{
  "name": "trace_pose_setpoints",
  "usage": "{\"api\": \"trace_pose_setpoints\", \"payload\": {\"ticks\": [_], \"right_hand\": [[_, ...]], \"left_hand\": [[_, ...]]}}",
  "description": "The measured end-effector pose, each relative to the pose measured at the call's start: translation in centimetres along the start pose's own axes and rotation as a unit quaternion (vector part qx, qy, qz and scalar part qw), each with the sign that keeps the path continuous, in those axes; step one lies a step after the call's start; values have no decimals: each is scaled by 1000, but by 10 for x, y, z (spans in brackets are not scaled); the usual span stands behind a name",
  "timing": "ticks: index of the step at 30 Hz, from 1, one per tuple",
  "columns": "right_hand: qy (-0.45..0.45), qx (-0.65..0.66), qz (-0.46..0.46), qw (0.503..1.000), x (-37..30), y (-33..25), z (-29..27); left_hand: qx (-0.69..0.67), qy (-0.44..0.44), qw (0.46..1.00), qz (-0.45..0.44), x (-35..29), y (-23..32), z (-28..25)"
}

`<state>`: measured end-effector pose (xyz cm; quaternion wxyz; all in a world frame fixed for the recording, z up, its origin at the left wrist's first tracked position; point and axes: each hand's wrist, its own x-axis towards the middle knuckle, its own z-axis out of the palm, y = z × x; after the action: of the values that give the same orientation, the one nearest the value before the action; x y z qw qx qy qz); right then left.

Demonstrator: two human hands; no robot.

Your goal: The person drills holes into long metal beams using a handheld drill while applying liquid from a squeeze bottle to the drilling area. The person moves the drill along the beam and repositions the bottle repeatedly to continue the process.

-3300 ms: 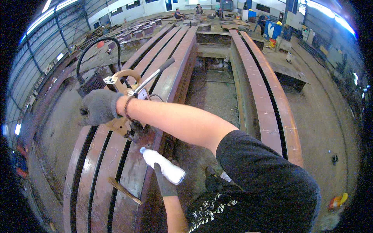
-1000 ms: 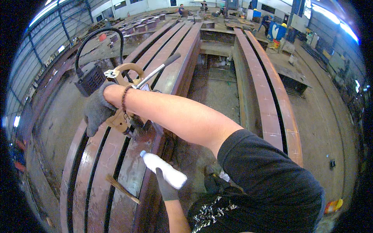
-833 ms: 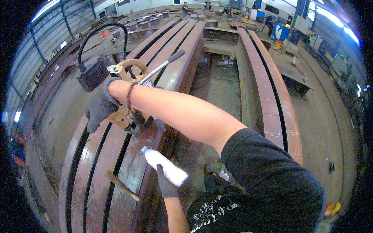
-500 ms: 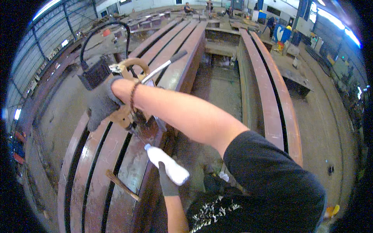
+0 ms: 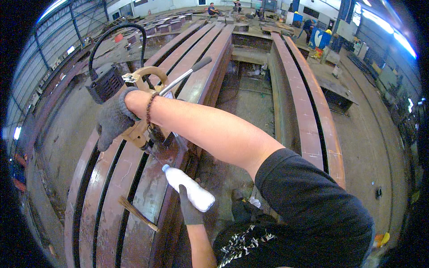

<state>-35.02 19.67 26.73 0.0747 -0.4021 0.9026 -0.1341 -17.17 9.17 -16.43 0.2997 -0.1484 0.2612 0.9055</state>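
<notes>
A tan magnetic drill (image 5: pixel 138 134) with a dark motor block stands on the reddish-brown steel beams (image 5: pixel 111 178). My right hand (image 5: pixel 115 118), in a grey glove, reaches across from the right and is wrapped over the drill's near left side; its palm is hidden. The drill's lever (image 5: pixel 190 73) with a dark grip sticks up beyond my wrist. Low in front, my gloved left hand (image 5: pixel 190 207) grips a white plastic bottle (image 5: pixel 190 190), tilted with its pale blue cap toward the drill bit. A thin streak of liquid runs between cap and bit.
A worn brush (image 5: pixel 138 214) lies across the near beams. The drill's black cable conduit (image 5: pixel 118 27) arches behind it. Right of a deep gap stands another pair of beams (image 5: pixel 308 102). Several people are far off, one near a blue container (image 5: pixel 319 39).
The whole view has shifted slightly, so everything sits a little further left. Both hands keep their places on the drill and the bottle.
</notes>
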Motion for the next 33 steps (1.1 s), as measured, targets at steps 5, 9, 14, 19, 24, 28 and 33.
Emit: {"api": "trace_pose_setpoints", "payload": {"ticks": [5, 9, 14, 19, 24, 28, 33], "right_hand": [[15, 4, 18, 1000, -7, 20, 4], [21, 9, -16, 1000, -6, 28, 3], [42, 8, -10, 999, -9, 10, 2], [33, 8, 19, 999, -26, 2, 2], [74, -21, 57, 995, -42, -22, 7], [64, -30, 95, 993, -40, -21, 6], [4, -24, 97, 995, -35, -24, -2]], "left_hand": [[62, -3, 998, 13, -18, -2, 56], [73, 3, 997, 23, -22, 1, 66], [16, 16, 1000, 1, -14, 2, 45], [65, 35, 996, 50, -25, -4, 78], [-41, -26, 999, 11, -45, 3, 100], [-58, -4, 998, 2, -40, 0, 98], [-86, -30, 996, 9, -44, 0, 101]]}}
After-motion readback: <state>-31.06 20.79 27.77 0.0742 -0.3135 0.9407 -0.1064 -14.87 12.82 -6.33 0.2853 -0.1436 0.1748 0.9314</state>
